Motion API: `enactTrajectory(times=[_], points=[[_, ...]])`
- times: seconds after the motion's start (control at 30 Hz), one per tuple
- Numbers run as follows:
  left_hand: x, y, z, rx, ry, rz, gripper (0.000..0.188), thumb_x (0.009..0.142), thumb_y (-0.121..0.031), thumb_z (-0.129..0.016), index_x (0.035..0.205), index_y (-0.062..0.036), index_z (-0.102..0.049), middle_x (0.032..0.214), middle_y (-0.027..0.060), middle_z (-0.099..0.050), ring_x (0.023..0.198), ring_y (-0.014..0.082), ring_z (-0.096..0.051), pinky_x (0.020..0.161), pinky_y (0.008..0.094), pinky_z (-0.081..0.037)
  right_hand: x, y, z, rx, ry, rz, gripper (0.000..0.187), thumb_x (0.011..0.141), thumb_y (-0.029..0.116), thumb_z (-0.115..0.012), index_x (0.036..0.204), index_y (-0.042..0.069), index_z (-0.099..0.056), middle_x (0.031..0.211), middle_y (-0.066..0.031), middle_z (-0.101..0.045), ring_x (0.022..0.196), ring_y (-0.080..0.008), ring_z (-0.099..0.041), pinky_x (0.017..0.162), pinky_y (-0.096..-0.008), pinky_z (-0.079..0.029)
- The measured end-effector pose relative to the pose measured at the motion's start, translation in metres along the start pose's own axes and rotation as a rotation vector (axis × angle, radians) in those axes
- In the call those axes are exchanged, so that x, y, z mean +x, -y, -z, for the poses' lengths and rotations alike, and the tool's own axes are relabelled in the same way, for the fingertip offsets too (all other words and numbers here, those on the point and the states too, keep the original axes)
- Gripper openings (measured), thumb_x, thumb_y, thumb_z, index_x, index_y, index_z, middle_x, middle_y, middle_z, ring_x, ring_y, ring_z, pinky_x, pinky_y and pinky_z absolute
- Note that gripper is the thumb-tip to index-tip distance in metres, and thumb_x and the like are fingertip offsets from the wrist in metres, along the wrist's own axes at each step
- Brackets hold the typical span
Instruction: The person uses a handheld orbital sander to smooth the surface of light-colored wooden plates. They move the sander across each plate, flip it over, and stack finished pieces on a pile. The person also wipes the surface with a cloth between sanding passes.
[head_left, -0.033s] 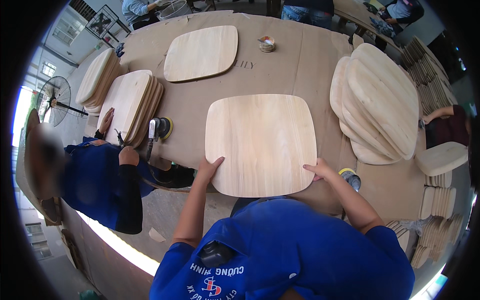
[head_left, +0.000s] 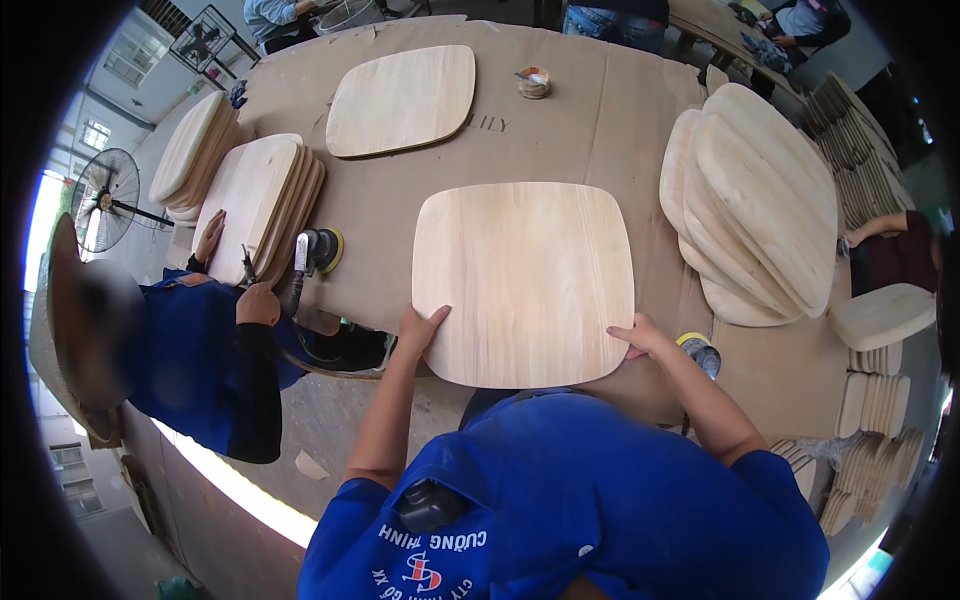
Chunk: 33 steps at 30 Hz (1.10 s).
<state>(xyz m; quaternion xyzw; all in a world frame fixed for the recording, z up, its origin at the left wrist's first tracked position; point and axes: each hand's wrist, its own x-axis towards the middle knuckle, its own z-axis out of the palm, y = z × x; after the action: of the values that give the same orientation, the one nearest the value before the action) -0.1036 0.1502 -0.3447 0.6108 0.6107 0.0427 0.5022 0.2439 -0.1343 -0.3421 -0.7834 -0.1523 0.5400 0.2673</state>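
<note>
A pale wooden panel [head_left: 524, 285] with rounded corners lies face up in front of me, its near edge close to my body. My left hand [head_left: 424, 328] grips its lower left edge, thumb on top and fingers beneath. At the lower right edge my right hand [head_left: 640, 335] holds it the same way. Just beyond my right forearm sits a sander [head_left: 699, 354] with a yellow-rimmed pad. Another similar panel [head_left: 402, 101] lies farther off on the brown-covered table [head_left: 570, 135].
Panels are stacked at the right [head_left: 765, 200] and left [head_left: 250, 190]. A co-worker at left rests one hand [head_left: 210, 238] on a stack; the other hand [head_left: 258, 303] holds a dark nozzle-like tool. Near them is a second sander [head_left: 321, 252]. A small round container [head_left: 534, 83] stands farther back.
The whole scene sits slightly higher in the picture. Both my hands keep the same grip on the wooden panel.
</note>
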Motion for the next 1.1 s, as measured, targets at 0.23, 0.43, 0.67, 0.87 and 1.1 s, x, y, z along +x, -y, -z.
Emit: enactTrajectory(times=[0.23, 0.43, 0.67, 0.87, 1.1], points=[[-0.052, -0.002, -0.098, 0.728, -0.176, -0.573, 0.081, 0.083, -0.047, -0.064, 0.145, -0.0038, -0.034, 0.153, 0.0285, -0.016, 0.142, 0.0467, -0.014, 0.112, 0.0573, -0.020, 0.005, -0.008, 0.013, -0.236, 0.155, -0.163, 0.049, 0.089, 0.037, -0.065, 0.109, -0.007, -0.057, 0.074, -0.0190, -0.067, 0.054, -0.0275, -0.067, 0.045, -0.0341, -0.056], [-0.075, -0.032, -0.191, 0.830, 0.091, -1.098, 0.077, 0.089, -0.054, -0.050, 0.149, -0.0091, -0.030, 0.156, 0.0233, -0.016, 0.143, 0.0443, -0.014, 0.112, 0.0583, -0.019, 0.007, -0.023, 0.010, -0.147, 0.067, -0.078, 0.041, 0.098, 0.037, -0.048, 0.097, -0.003, -0.056, 0.074, -0.0166, -0.065, 0.053, -0.0255, -0.065, 0.046, -0.0346, -0.052], [-0.065, -0.094, -0.264, 0.836, 0.370, -1.450, 0.072, 0.091, -0.053, -0.044, 0.149, -0.0113, -0.030, 0.158, 0.0133, -0.018, 0.145, 0.0356, -0.015, 0.116, 0.0532, -0.017, -0.003, -0.041, 0.016, -0.004, 0.005, 0.037, 0.036, 0.100, 0.034, -0.044, 0.101, 0.000, -0.056, 0.075, -0.0124, -0.063, 0.052, -0.0217, -0.064, 0.044, -0.0312, -0.048], [-0.029, -0.119, -0.264, 0.809, 0.286, -1.399, 0.070, 0.092, -0.049, -0.046, 0.148, -0.0110, -0.032, 0.158, 0.0133, -0.019, 0.145, 0.0344, -0.016, 0.116, 0.0508, -0.018, -0.006, -0.056, 0.010, -0.008, 0.039, 0.017, 0.031, 0.100, 0.032, -0.045, 0.103, 0.003, -0.056, 0.081, -0.0100, -0.064, 0.058, -0.0187, -0.064, 0.051, -0.0284, -0.051], [0.035, -0.129, -0.195, 0.901, 0.020, -1.043, 0.071, 0.093, -0.054, -0.043, 0.151, -0.0157, -0.027, 0.159, 0.0127, -0.016, 0.146, 0.0357, -0.014, 0.117, 0.0505, -0.016, -0.013, -0.065, -0.005, -0.004, 0.064, 0.034, 0.028, 0.094, 0.032, -0.058, 0.100, 0.004, -0.056, 0.082, -0.0099, -0.065, 0.057, -0.0166, -0.062, 0.048, -0.0284, -0.048]])
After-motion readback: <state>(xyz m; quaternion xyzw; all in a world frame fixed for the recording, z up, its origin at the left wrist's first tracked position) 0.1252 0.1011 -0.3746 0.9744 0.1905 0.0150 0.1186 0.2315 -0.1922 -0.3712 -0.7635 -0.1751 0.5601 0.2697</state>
